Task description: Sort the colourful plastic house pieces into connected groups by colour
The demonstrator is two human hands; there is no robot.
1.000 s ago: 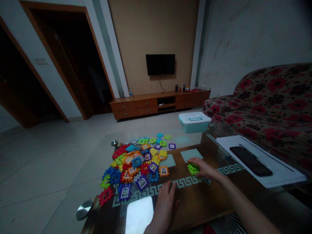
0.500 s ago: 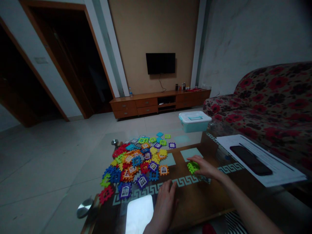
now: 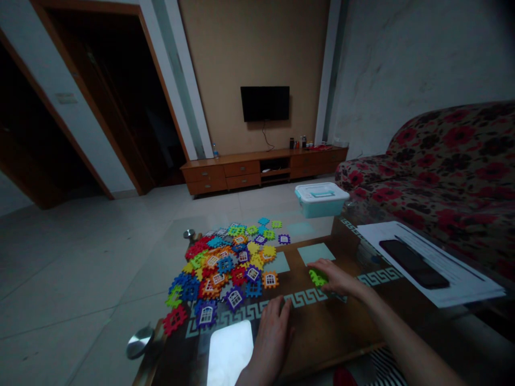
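Observation:
A loose heap of interlocking plastic tiles (image 3: 225, 268) in many colours, with window-shaped and toothed edges, lies on the glass top of the coffee table (image 3: 325, 327). My right hand (image 3: 338, 279) rests on a small stack of lime-green tiles (image 3: 317, 277) to the right of the heap, its fingers curled over the stack. My left hand (image 3: 271, 338) lies palm down near the table's front edge, fingers spread and holding nothing. Its fingertips are just short of the heap's lower right side.
Pale teal square cards (image 3: 316, 253) lie under the glass near my right hand. Printed papers (image 3: 434, 262) with a black phone (image 3: 413, 264) lie at the right. A lidded teal plastic box (image 3: 321, 200) stands past the table, before a floral sofa (image 3: 442, 171).
My right hand's fingers cover a little more of the green stack. The whole view has shifted slightly. The heap and my left hand have not visibly moved.

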